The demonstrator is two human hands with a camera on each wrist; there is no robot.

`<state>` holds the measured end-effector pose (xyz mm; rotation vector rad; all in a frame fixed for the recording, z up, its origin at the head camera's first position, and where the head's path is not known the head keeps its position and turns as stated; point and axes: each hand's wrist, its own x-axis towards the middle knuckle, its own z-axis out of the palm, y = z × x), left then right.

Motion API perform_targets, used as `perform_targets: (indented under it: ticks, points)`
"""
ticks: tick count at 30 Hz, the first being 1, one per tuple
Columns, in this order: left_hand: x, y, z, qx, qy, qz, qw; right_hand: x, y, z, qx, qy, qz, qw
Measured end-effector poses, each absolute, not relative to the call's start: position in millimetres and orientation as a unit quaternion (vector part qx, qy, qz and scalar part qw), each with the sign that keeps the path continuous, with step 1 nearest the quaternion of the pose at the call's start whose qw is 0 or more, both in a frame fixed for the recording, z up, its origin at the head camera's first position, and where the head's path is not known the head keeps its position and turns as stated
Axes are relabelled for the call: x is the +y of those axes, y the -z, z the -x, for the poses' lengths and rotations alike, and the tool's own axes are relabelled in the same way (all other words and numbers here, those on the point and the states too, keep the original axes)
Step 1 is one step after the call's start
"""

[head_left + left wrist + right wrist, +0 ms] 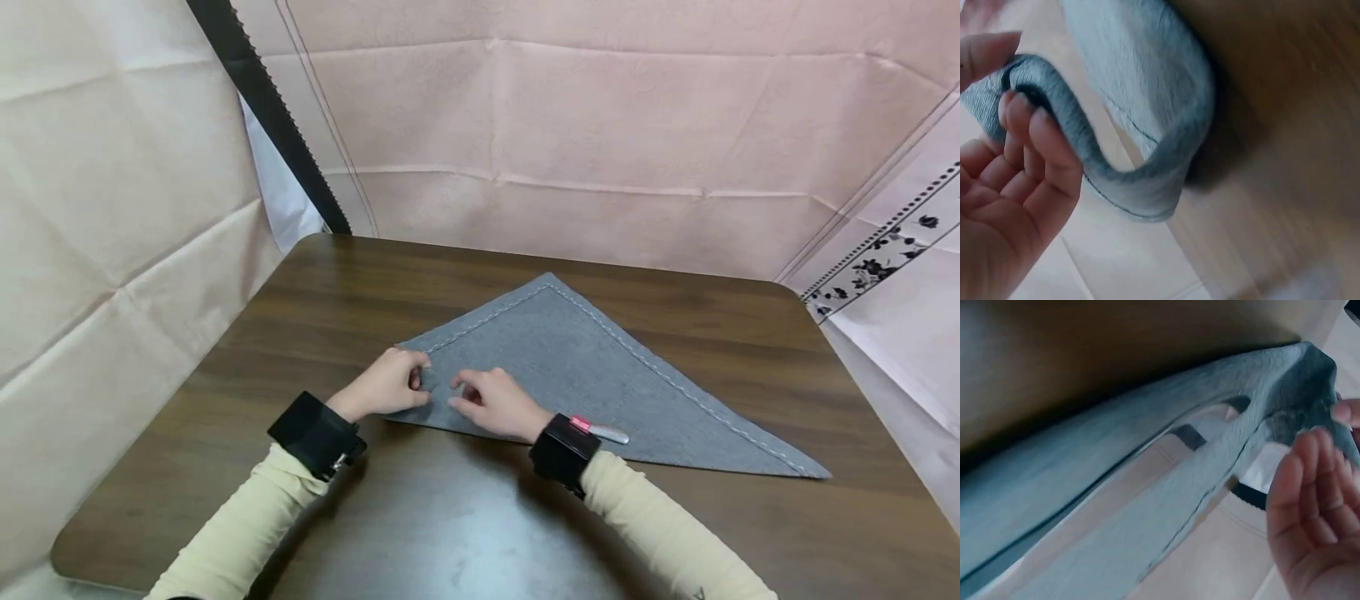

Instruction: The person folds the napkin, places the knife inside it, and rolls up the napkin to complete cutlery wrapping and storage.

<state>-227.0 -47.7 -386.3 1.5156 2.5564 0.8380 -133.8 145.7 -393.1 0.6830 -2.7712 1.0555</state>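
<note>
A grey cloth (555, 358), shaped like a triangle and stitched in light thread along its two far edges, lies on the table. My left hand (390, 383) is at its left corner; in the left wrist view that hand (1022, 169) pinches the curved cloth (1129, 56) between thumb and fingers. Beside it, over the cloth, my right hand (498, 404) has bent fingers with a gap between thumb and forefinger. The right wrist view has this hand (1313, 519) by the stitched cloth (1282, 375); whether anything small is in its fingers is unclear.
A small tool (607, 433) with a pink part and a silvery end lies on the cloth beside my right wrist. The brown table (225, 417) has rounded corners. Pale creased sheets (600, 125) hang behind it, with a black strip (270, 108) at the back left.
</note>
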Motion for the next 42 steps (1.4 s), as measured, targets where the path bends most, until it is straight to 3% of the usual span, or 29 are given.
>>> perform_targets:
  ticks: [9,17,33,42]
  points:
    - [-32.0,385.5,211.7,0.828,-0.257,-0.497,0.025,125.0,392.7,147.6,-0.903,-0.404,-0.123,0.077]
    - [-41.2,387.6,202.7,0.871,-0.198,-0.449,0.013,132.6,378.9,134.1,-0.887,-0.431,-0.062,0.152]
    - [-22.4,395.6,192.8,0.874,-0.115,-0.468,0.062,211.5,367.6,89.5,-0.88,-0.385,-0.168,0.221]
    - [-7.2,399.5,189.8,0.864,-0.08,-0.492,0.065,248.9,374.3,67.6,-0.892,-0.339,-0.167,0.247]
